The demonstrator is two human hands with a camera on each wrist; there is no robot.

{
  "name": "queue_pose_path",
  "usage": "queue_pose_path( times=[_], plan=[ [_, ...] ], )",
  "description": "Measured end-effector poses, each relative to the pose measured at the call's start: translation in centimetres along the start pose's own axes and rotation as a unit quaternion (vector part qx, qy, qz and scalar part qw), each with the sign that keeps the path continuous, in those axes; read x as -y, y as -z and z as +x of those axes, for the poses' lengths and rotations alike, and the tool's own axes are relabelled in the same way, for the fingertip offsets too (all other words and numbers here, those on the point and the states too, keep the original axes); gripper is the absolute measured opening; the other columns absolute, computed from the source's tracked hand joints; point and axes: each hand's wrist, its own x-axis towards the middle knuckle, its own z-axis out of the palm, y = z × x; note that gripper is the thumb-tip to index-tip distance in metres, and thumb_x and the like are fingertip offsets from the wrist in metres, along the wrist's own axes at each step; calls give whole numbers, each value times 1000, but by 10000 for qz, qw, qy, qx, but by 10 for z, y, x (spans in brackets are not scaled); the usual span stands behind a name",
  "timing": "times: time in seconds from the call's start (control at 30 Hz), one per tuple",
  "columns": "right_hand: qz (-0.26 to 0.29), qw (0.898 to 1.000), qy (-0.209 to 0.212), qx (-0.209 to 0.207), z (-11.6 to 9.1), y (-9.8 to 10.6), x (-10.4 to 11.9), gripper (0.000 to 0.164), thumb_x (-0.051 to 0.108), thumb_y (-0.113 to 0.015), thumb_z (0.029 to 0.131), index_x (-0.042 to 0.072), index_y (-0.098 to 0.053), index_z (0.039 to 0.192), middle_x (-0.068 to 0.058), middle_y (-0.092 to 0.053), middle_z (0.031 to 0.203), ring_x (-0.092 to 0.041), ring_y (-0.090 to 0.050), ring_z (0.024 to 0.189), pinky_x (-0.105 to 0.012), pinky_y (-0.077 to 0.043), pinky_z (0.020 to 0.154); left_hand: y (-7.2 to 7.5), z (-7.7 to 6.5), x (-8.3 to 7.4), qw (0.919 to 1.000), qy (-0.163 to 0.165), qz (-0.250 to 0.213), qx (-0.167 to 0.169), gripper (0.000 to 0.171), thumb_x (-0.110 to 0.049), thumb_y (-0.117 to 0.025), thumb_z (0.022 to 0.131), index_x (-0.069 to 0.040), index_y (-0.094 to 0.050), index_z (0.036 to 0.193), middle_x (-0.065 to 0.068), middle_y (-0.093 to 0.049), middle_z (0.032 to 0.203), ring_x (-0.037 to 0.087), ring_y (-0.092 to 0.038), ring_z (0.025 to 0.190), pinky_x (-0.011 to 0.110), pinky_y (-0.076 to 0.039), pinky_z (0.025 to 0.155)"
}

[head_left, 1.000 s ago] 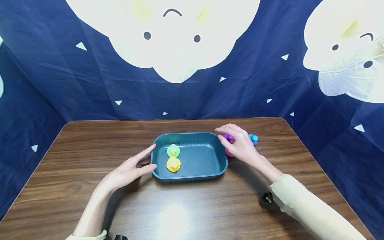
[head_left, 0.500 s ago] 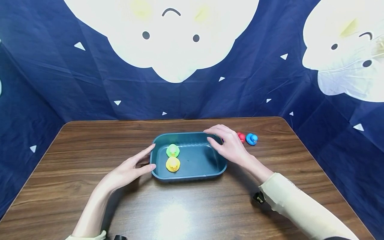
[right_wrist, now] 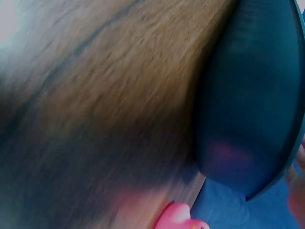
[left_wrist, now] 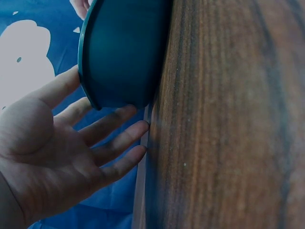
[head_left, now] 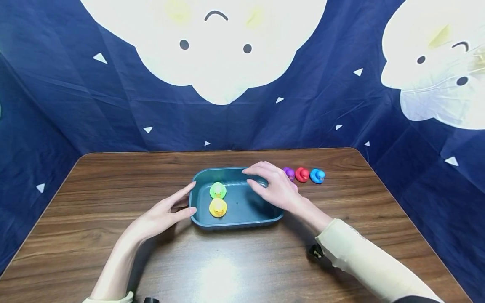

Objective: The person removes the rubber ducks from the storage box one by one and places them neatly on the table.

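A dark teal plastic tub (head_left: 236,225) sits on the table, with a green rubber duck (head_left: 217,190) and a yellow rubber duck (head_left: 218,208) at its left end inside. My left hand (head_left: 163,214) spreads at that end, thumb and index fingertip right at the rim. In the left wrist view its fingers (left_wrist: 114,119) are extended along the tub's outer wall. My right hand (head_left: 274,187) hovers over the tub's right end, fingers loosely bent, with a gap between thumb and index and nothing showing between them.
Right of the tub stand a purple duck (head_left: 289,173), a red duck (head_left: 302,174) and a blue duck (head_left: 317,176). A pink duck (right_wrist: 178,217) is mostly hidden behind the right hand in the head view. Blue cloud-printed cloth (head_left: 235,126) hangs behind the table (head_left: 151,261).
My right hand has moved left from over the ducks to above the tub, uncovering the red and purple ducks. The left hand and tub stay put.
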Motion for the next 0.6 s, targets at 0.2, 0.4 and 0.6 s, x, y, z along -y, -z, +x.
queue_pose_path(
  times=[0.2,0.4,0.6],
  plan=[
    [92,9998,32,160,2,-10,8,31,16,-77,92,17,-75,123,2,-75,118,-13,-67,110,-32,-58,95,1,0,-3,10000,-20,-4,36,79,-39,-62,103,-25,-17,166,19,-36,166,39,-41,151,54,-40,116],
    [36,9992,19,408,7,-21,17,31,22,-75,95,19,-74,125,4,-74,119,-12,-67,114,-32,-56,99,1,0,-3,10000,-19,22,34,79,-39,-62,103,-25,-18,166,20,-36,165,39,-41,150,54,-41,116],
    [13,9987,-25,509,9,-30,26,30,23,-77,94,20,-76,123,6,-74,117,-10,-67,114,-34,-55,103,1,0,-1,10000,17,32,30,79,-40,-62,103,-25,-18,166,19,-36,165,39,-42,150,54,-41,116]
  ],
)
